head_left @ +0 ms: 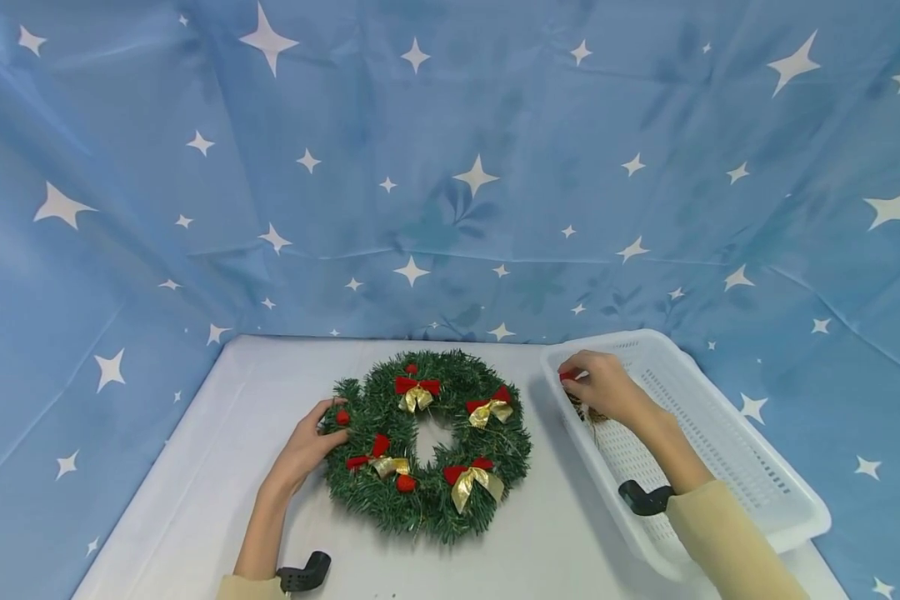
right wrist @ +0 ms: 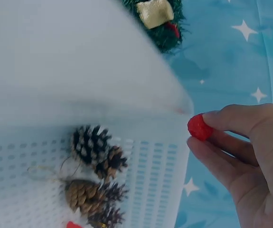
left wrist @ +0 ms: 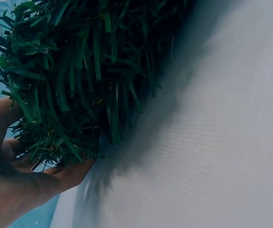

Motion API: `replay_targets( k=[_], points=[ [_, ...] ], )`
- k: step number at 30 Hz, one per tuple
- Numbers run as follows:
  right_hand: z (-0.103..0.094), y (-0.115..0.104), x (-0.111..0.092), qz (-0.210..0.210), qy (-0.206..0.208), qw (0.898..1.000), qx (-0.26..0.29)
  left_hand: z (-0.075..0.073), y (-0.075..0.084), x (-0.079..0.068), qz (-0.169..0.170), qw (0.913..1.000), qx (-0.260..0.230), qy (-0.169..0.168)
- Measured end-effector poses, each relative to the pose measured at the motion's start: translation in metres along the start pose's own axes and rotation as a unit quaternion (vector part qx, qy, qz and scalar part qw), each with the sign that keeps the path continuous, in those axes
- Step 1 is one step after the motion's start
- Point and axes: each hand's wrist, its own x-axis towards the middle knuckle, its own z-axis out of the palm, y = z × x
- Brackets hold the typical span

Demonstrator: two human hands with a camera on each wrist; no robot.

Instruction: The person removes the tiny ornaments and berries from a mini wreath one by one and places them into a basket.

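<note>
A green Christmas wreath lies on the table, dressed with several red-and-gold bows and a few red balls. My left hand grips its left edge, thumb on one side and fingers tucked round the other among the tinsel needles, as the left wrist view shows. Over the far left end of a white plastic basket, my right hand pinches a small red ball between thumb and fingertips. Inside the basket, a dark pine cone with pale tips and a brown pine cone sit beside smaller cones.
Perforated basket walls rise around the cones on the right of the white-covered table. A red item shows at the bottom of the right wrist view. Behind hangs a blue curtain with white stars.
</note>
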Motion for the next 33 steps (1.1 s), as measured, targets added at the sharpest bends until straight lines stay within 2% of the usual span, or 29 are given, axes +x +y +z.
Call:
replay_targets(
  k=[8, 17, 33],
  points=[
    [-0.008, 0.017, -0.01, 0.034, -0.001, 0.999, -0.013, 0.0, 0.0, -0.001, 0.003, 1.0, -0.001, 0.001],
    [-0.018, 0.031, -0.024, 0.069, -0.022, 0.997, -0.009, 0.001, -0.002, -0.003, -0.007, 0.9999, 0.005, -0.005],
    [-0.019, 0.068, -0.04, 0.092, -0.01, 0.995, -0.033, 0.0, 0.001, -0.003, -0.004, 1.0, 0.004, -0.004]
  ],
)
